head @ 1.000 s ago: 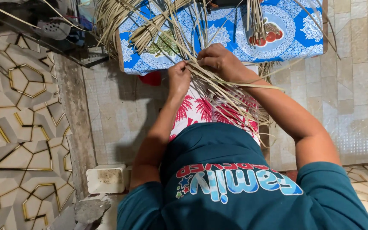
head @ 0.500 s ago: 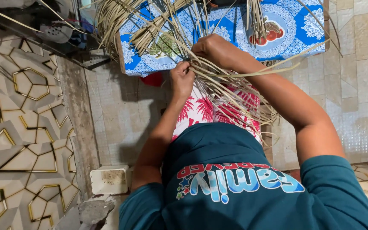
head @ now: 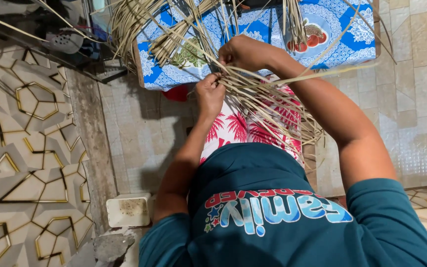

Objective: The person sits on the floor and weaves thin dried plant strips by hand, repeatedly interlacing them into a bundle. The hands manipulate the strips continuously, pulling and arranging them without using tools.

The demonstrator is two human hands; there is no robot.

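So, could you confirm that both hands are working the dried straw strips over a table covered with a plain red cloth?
Not quite: the cloth on the table is blue and white with a floral and fruit pattern, not plain red, as the head view shows. The rest holds: the left hand and right hand both grip the dried straw strips at the table's edge.

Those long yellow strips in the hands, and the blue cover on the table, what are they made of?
The strips look like dried palm leaf or straw: pale tan, flat, thin, matte, bending without snapping. The table cover seems to be plastic-coated cloth: smooth, slightly glossy, with a printed pattern.
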